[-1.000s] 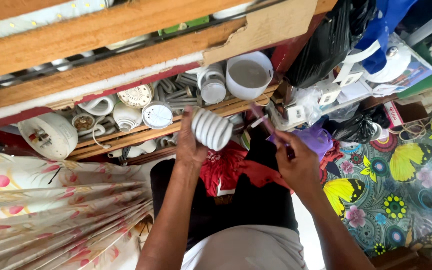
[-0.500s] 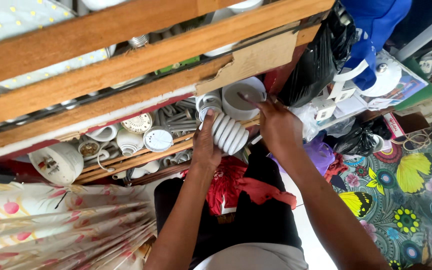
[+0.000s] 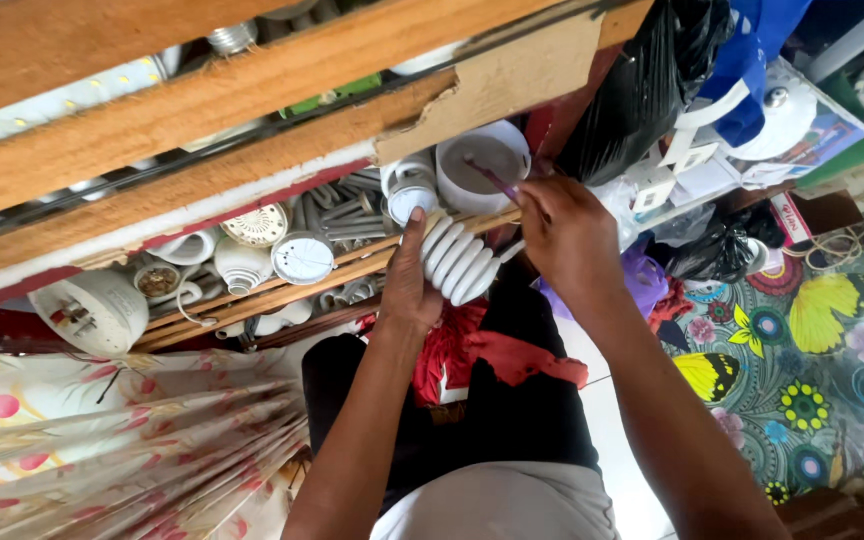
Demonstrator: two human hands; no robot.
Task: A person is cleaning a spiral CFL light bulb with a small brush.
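My left hand (image 3: 410, 285) grips a white spiral lamp bulb (image 3: 460, 260) and holds it up against the front rail of a wooden shelf (image 3: 252, 120). My right hand (image 3: 567, 238) is closed on a thin purple-handled tool (image 3: 492, 180) whose tip points up toward a round white lamp housing (image 3: 482, 165) on the shelf. The two hands are close together, the bulb between them. My lap, in dark cloth with a red rag (image 3: 472, 350) on it, lies below.
The shelf holds several white lamp parts, caps and bulb bases (image 3: 302, 258), and a white dome (image 3: 92, 310) at the left. A black plastic bag (image 3: 642, 90) and blue bag hang at the right. A butterfly-patterned mat (image 3: 812, 350) covers the floor; floral fabric (image 3: 102, 440) lies left.
Both hands have risen toward the shelf. The bulb moved up and right to the shelf rail, and the right hand brought the tool up beside the white housing.
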